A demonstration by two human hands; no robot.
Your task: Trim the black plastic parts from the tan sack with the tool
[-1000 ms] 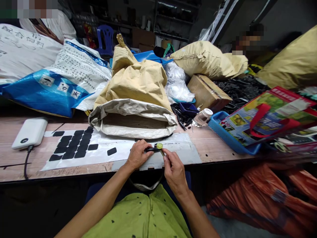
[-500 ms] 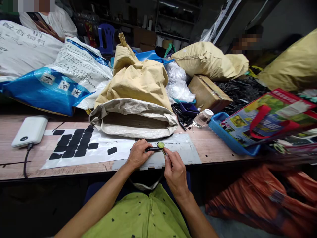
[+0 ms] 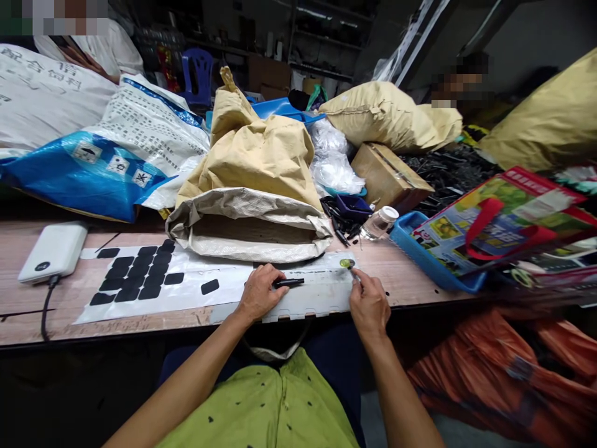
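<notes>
1. Left hand [image 3: 259, 292]: rests low over the grey board [image 3: 321, 300], its fingers closed on a black tube [image 3: 291, 282]. The tube lies sideways, its free end pointing to the right hand.
2. Right hand [image 3: 370, 305]: stands near the board's right end, well apart from the tube. Its fingers are pinched together on a thin tool [image 3: 353, 272], most of which the grip hides.
3. Green disc [image 3: 346, 263]: located at the tool's far end, over the board's far right corner (from where I stand, I cannot tell whether the two are joined).
4. White sheet [image 3: 193, 291]: lies flat on the tabletop [image 3: 405, 267], to the left of the left hand. Black pads [image 3: 137, 271] sit on it in close rows; a loose pad [image 3: 209, 287] lies apart, nearer the hand.
5. Sack [image 3: 265, 155]: stands directly beyond the hands, its wide mouth facing the person.
6. Right of the sack: black parts [image 3: 339, 231], a purple tray [image 3: 353, 211] and a clear jar [image 3: 379, 225]. The blue basket [image 3: 402, 238] is farther right, with a printed bag [image 3: 497, 218] leaning in it.
7. Far left: a white power bank [image 3: 55, 250], with a cable [image 3: 45, 311] plugged into its near end.
</notes>
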